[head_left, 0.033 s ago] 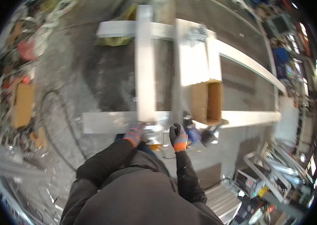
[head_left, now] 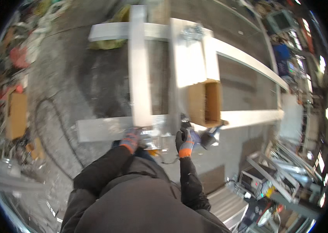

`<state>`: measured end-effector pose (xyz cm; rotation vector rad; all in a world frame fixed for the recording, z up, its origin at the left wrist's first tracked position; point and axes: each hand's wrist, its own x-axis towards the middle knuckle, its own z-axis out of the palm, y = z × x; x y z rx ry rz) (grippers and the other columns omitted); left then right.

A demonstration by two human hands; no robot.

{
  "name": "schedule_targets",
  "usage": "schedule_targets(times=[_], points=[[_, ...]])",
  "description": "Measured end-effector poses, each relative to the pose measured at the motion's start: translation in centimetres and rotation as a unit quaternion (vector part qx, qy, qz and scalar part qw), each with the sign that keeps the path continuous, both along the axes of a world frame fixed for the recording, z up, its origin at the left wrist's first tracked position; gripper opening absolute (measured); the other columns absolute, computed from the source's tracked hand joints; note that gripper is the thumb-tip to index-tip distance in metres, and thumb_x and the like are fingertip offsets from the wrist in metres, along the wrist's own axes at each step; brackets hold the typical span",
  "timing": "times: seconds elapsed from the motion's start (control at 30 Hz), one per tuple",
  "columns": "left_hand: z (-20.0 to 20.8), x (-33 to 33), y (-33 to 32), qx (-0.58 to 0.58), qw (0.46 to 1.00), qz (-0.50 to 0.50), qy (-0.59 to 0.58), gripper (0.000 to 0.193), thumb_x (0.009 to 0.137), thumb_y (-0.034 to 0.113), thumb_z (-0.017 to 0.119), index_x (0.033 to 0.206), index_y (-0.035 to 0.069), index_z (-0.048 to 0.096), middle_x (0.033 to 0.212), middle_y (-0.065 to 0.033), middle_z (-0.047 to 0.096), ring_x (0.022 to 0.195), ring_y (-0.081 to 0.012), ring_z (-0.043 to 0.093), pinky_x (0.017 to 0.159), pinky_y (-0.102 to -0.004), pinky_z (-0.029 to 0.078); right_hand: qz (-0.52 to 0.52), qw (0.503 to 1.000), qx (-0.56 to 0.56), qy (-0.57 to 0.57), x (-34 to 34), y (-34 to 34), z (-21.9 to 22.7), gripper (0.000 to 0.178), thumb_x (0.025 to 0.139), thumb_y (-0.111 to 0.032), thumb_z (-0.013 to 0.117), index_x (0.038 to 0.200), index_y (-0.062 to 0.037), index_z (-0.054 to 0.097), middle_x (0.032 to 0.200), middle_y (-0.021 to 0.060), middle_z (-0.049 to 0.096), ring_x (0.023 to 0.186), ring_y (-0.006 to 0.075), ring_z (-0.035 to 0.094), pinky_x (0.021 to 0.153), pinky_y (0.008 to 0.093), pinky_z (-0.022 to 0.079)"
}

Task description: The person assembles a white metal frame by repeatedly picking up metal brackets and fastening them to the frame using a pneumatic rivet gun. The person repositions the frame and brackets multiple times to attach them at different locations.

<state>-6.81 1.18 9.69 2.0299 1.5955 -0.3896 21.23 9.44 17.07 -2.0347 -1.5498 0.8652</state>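
Head view shows two gloved hands, grey with orange cuffs, held in front of the body. The left hand [head_left: 130, 139] is placed by the near end of a long pale beam [head_left: 140, 73], beside a small shiny piece [head_left: 150, 143]; because of the blur, it cannot be told whether anything is gripped. The right hand [head_left: 185, 143] is held to the right of this piece, apart from it, with the fingers bent; whether something is pinched in them cannot be told. The pale beam is laid lengthwise, away from the body, across a near crossbar [head_left: 104, 129] and a far crossbar [head_left: 109, 31]. To its right, an open cardboard box [head_left: 197, 104] is seen, just beyond a dark blue object [head_left: 209, 139] of unclear kind. Farther out, a clear bag [head_left: 193, 32] is rested on a brightly lit white surface [head_left: 189, 58]. At left, a dark cable [head_left: 64, 126] is looped on the grey floor [head_left: 55, 149], and another cardboard box [head_left: 16, 115] is seen among clutter.
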Motion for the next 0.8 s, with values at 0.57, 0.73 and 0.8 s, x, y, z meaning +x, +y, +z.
schedule_targets(times=[0.57, 0.73, 0.8], points=[[2.1, 1.1, 0.8, 0.023, 0.999, 0.029, 0.021, 0.062, 0.094, 0.016, 0.051, 0.154, 0.013, 0.035, 0.151, -0.0159, 0.043, 0.135, -0.0336, 0.045, 0.109, -0.0446, 0.041, -0.209, 0.976, -0.053, -0.021, 29.4, 11.5, -13.2, 0.024, 0.091, -0.026, 0.067, 0.109, -0.0093, 0.066, 0.088, 0.0081, 0.069, 0.068, 0.0220, 0.066, 0.054, 0.0370, 0.055], [1.5, 0.7, 0.7, 0.057, 0.998, 0.008, 0.006, 0.060, 0.094, 0.018, 0.049, 0.152, 0.013, 0.039, 0.147, -0.0155, 0.044, 0.133, -0.0319, 0.045, 0.108, -0.0457, 0.041, -0.269, 0.949, -0.026, 0.161, 25.4, 1.5, -1.1, 0.016, 0.090, -0.009, 0.072, 0.102, -0.0083, 0.062, 0.077, 0.0010, 0.061, 0.060, 0.0147, 0.056, 0.053, 0.0298, 0.048], [1.5, 0.5, 0.9, 0.084, 0.996, 0.015, -0.015, 0.058, 0.094, 0.017, 0.049, 0.151, 0.012, 0.041, 0.146, -0.0156, 0.045, 0.133, -0.0324, 0.045, 0.109, -0.0458, 0.040, -0.253, 0.938, -0.044, 0.234, 21.5, -2.3, 3.5, 0.019, 0.087, -0.007, 0.075, 0.101, -0.0078, 0.061, 0.075, -0.0008, 0.059, 0.059, 0.0134, 0.055, 0.052, 0.0287, 0.048]])
